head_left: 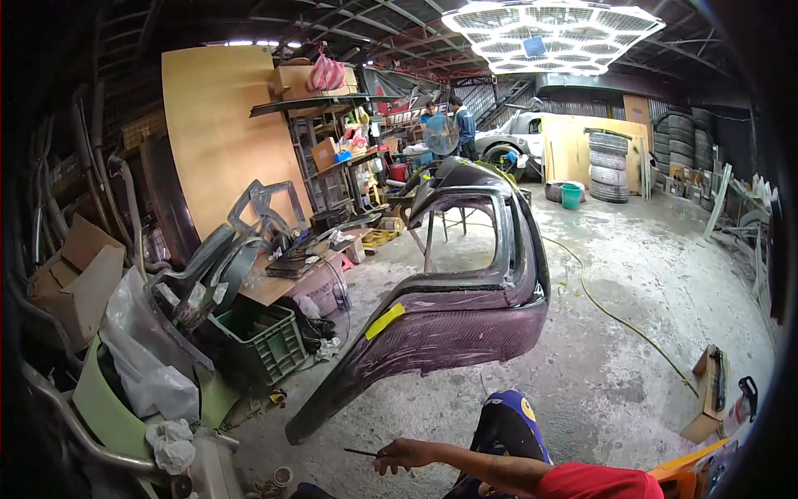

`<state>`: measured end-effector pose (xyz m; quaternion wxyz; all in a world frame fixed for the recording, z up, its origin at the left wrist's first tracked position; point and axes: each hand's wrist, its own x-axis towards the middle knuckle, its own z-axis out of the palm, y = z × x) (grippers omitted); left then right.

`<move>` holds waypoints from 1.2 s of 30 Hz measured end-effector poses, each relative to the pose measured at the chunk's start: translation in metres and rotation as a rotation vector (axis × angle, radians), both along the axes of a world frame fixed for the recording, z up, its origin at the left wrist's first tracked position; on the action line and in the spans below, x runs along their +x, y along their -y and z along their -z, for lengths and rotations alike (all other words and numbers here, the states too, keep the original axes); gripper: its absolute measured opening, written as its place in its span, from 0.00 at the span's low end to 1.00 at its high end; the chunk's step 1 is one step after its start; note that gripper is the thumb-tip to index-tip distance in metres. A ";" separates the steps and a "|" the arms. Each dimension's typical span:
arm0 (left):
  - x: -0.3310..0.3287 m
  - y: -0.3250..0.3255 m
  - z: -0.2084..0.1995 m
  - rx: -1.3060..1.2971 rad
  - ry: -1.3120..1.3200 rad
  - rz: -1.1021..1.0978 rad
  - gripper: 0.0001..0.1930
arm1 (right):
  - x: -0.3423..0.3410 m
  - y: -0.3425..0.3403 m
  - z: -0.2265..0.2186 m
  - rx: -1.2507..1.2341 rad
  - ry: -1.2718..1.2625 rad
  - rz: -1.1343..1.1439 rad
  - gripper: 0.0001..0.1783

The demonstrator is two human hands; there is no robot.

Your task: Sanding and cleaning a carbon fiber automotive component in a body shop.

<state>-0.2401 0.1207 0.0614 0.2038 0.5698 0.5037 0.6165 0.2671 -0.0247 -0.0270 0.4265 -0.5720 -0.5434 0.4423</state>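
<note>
My right hand [405, 455] reaches in from the lower right, below a red sleeve. Its fingers are closed around a thin dark stick-like tool [360, 452], which points left; its exact kind does not show. Ahead of it stands a large dark car body panel [449, 328] with a woven-looking surface and a big window-like opening. A strip of yellow tape [385, 321] is stuck on its lower left part. The hand is apart from the panel, nearer to me. My left hand is out of view.
Left are a green crate [283, 353], crumpled paper [172, 447] and pipes. A small cup [283, 476] stands near my hand. A yellow hose [611, 312] crosses the floor toward a cardboard box [711, 399]. Two people [464, 129] stand at the back near a fan.
</note>
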 end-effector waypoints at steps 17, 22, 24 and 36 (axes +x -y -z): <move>0.333 0.037 0.031 -0.423 -0.035 1.409 0.15 | 0.000 0.026 -0.018 0.217 0.222 0.036 0.19; 0.351 0.045 0.027 -0.450 0.005 1.433 0.18 | 0.011 0.028 -0.001 0.197 0.162 0.078 0.20; 0.354 0.037 0.046 -0.440 -0.030 1.412 0.18 | 0.011 0.028 -0.006 0.157 0.167 0.069 0.20; 0.343 -0.019 0.079 -0.669 0.488 1.055 0.11 | 0.040 0.025 0.014 0.144 -0.151 0.387 0.15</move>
